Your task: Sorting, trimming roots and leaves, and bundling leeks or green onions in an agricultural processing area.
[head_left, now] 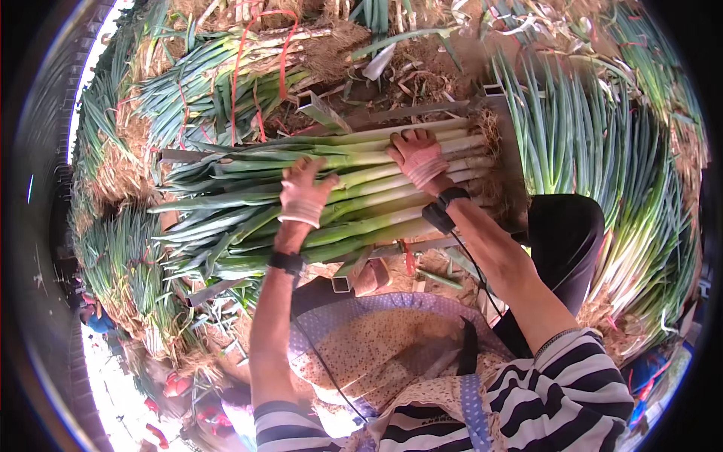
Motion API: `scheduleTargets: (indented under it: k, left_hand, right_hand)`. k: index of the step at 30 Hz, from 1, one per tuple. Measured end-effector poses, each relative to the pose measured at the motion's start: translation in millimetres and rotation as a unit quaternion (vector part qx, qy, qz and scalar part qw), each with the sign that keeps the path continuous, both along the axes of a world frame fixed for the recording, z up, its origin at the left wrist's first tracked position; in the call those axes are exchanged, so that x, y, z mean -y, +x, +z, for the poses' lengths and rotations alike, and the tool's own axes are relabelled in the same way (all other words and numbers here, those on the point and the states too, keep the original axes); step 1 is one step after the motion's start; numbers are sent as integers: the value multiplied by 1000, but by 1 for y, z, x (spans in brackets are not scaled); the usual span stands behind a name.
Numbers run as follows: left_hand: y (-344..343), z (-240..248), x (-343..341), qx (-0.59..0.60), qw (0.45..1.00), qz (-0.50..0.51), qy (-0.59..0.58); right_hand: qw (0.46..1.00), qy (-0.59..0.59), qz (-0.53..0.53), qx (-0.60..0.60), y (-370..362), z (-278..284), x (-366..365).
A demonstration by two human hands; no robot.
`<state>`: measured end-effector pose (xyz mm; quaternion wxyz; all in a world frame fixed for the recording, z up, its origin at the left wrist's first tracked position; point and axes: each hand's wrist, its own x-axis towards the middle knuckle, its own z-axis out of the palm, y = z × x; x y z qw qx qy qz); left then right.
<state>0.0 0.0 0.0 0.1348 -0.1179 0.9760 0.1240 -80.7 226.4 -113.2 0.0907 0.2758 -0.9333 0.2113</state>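
Note:
A layer of long green onions [369,183] lies crosswise in front of me on a metal frame, leaves to the left and roots to the right. My left hand [305,191], in a pale glove with bare fingers showing, rests spread on the green leaves near the middle. Farther right, my right hand [419,158], gloved likewise, has its fingers bent over the far stalks where they turn white. Its fingertips are partly hidden among the stalks. Dark bands with cables sit on both wrists.
Tied bundles of green onions [218,83] lie at the back left, with red straps round them. A large pile of green onions [595,143] stands close on the right. A metal rail [322,111] rises behind the layer. My dark-clad knee [568,233] is beside the frame's right end.

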Motion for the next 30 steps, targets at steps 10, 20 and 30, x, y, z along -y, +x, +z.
scheduleTargets:
  k: [10,20,30]
  left_hand:
    - [-1,22,4,48,962,-174,-207]
    - [-36,-42,25,-43,924,-250,-287]
    - [-15,-41,53,23,903,-198,-380]
  right_hand:
    - [998,-21,30,-53,-1,-5,-3]
    - [992,-102,-41,-55,-24,-9,-22]
    - [962,-180,-72,-190,79,298,-287]
